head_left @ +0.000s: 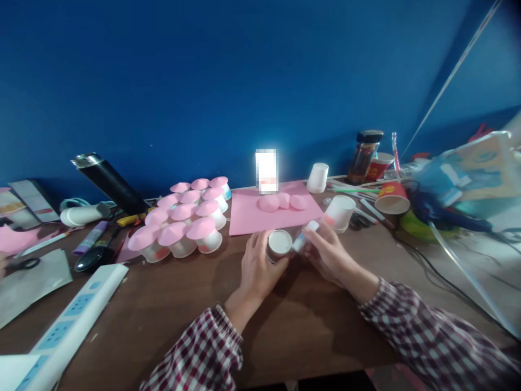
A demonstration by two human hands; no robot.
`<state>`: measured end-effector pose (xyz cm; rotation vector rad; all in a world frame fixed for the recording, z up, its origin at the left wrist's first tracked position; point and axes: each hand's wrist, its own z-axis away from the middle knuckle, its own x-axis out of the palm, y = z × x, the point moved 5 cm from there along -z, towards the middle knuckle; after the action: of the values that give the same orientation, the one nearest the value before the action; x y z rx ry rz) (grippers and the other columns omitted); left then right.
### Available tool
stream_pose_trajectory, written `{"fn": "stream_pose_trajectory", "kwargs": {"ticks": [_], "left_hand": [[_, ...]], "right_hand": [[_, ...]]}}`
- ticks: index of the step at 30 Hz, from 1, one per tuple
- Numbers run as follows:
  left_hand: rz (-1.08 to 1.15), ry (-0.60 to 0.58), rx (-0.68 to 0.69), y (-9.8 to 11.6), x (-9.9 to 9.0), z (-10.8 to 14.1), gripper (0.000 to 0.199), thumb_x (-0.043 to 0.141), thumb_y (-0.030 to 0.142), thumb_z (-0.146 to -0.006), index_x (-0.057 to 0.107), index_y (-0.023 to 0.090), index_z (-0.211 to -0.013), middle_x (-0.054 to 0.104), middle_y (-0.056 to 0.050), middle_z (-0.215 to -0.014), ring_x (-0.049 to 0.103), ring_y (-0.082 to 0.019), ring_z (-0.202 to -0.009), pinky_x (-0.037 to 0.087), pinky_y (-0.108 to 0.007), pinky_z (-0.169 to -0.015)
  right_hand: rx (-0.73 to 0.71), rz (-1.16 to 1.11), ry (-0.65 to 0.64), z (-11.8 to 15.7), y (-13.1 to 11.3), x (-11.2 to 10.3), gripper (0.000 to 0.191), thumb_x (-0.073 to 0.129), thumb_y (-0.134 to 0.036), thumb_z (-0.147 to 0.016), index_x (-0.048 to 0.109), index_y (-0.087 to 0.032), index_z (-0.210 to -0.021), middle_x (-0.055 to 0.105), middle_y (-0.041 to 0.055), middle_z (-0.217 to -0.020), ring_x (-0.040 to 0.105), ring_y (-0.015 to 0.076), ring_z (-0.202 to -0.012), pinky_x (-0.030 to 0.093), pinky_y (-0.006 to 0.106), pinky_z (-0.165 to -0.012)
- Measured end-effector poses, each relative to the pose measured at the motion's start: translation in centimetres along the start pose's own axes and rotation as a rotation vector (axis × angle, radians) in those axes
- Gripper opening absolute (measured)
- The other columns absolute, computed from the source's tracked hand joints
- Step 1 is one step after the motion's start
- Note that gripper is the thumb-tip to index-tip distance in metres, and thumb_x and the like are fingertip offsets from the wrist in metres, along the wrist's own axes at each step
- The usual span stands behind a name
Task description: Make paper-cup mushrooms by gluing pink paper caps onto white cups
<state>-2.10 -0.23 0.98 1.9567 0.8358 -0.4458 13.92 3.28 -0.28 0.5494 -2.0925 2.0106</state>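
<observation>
My left hand [260, 263] is wrapped round a small paper cup [280, 243] whose pale round end faces up. Close beside it, my right hand [328, 252] grips a white and light-blue stick [304, 237], held slantwise at the cup's right side. Whether the stick touches the cup I cannot tell. Behind my hands a pink sheet [248, 214] lies on the table, with several pink rounded paper pieces [269, 203] on it. To the left stand several cups topped with pink paper cones [172, 232].
A white cup [341, 213] and another upside-down one [318, 177] stand at the right, near a dark-lidded jar [366, 155] and red cups [392, 197]. On the left are a power strip [81, 307], a black bottle [112, 184] and scissors [28, 264].
</observation>
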Motion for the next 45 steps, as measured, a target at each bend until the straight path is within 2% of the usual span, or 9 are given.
{"fn": "stream_pose_trajectory", "kwargs": {"ticks": [16, 20, 24, 30, 36, 39, 45], "left_hand": [[0.088, -0.015, 0.086, 0.5, 0.0, -0.1, 0.049, 0.072, 0.031, -0.072, 0.054, 0.022, -0.116, 0.063, -0.008, -0.114, 0.057, -0.023, -0.110, 0.047, -0.038, -0.097], [0.113, -0.011, 0.058, 0.9, -0.4, -0.2, 0.046, 0.072, 0.035, -0.073, 0.055, 0.021, -0.113, 0.064, -0.008, -0.112, 0.059, -0.023, -0.106, 0.048, -0.036, -0.093], [0.156, -0.058, 0.005, 1.1, -0.6, -0.3, 0.043, 0.071, 0.037, -0.073, 0.057, 0.021, -0.111, 0.064, -0.007, -0.109, 0.060, -0.023, -0.103, 0.049, -0.035, -0.089], [0.116, -0.058, -0.112, 0.3, -0.6, -0.3, 0.041, 0.072, 0.036, -0.072, 0.058, 0.022, -0.107, 0.064, -0.005, -0.104, 0.060, -0.022, -0.095, 0.049, -0.035, -0.082], [0.075, -0.036, -0.134, -0.1, -0.5, -0.2, 0.044, 0.074, 0.043, -0.070, 0.058, 0.021, -0.104, 0.062, -0.006, -0.100, 0.059, -0.022, -0.092, 0.049, -0.034, -0.077], [0.073, -0.044, -0.144, -0.2, -0.5, -0.1, 0.044, 0.074, 0.045, -0.070, 0.058, 0.022, -0.104, 0.062, -0.006, -0.100, 0.059, -0.022, -0.090, 0.049, -0.033, -0.075], [0.083, -0.032, -0.139, -0.6, -0.4, 0.0, 0.049, 0.075, 0.047, -0.069, 0.058, 0.022, -0.107, 0.062, -0.006, -0.103, 0.060, -0.022, -0.093, 0.049, -0.035, -0.078]], "right_hand": [[-0.033, 0.065, 0.049, 0.0, -0.4, -0.3, 0.031, 0.072, -0.043, -0.077, 0.052, -0.020, -0.080, 0.051, -0.0074, -0.053, 0.046, 0.0073, -0.043, 0.041, 0.018, -0.040], [-0.072, 0.041, 0.082, 0.0, -0.7, -0.4, 0.029, 0.071, -0.043, -0.079, 0.053, -0.020, -0.081, 0.052, -0.0066, -0.055, 0.048, 0.0081, -0.046, 0.042, 0.019, -0.044], [-0.141, 0.033, 0.131, 0.0, -1.3, -0.7, 0.028, 0.071, -0.043, -0.079, 0.056, -0.020, -0.083, 0.055, -0.0054, -0.061, 0.050, 0.0086, -0.051, 0.045, 0.020, -0.049], [-0.246, 0.157, 0.070, 0.7, -2.2, -0.2, 0.024, 0.068, -0.042, -0.082, 0.055, -0.024, -0.091, 0.060, -0.0027, -0.076, 0.056, 0.0118, -0.061, 0.052, 0.026, -0.060], [-0.427, 0.302, 0.039, 2.0, -3.8, 1.1, 0.019, 0.064, -0.034, -0.086, 0.051, -0.025, -0.097, 0.063, 0.0018, -0.092, 0.059, 0.0126, -0.063, 0.054, 0.029, -0.062], [-0.429, 0.315, 0.045, 2.3, -3.8, 1.3, 0.020, 0.064, -0.033, -0.086, 0.051, -0.025, -0.098, 0.063, 0.0031, -0.095, 0.059, 0.0139, -0.067, 0.054, 0.031, -0.066], [-0.435, 0.466, -0.061, 2.4, -3.5, 1.6, 0.015, 0.063, -0.031, -0.086, 0.055, -0.023, -0.097, 0.065, 0.0055, -0.094, 0.062, 0.0174, -0.078, 0.052, 0.031, -0.070]]}}
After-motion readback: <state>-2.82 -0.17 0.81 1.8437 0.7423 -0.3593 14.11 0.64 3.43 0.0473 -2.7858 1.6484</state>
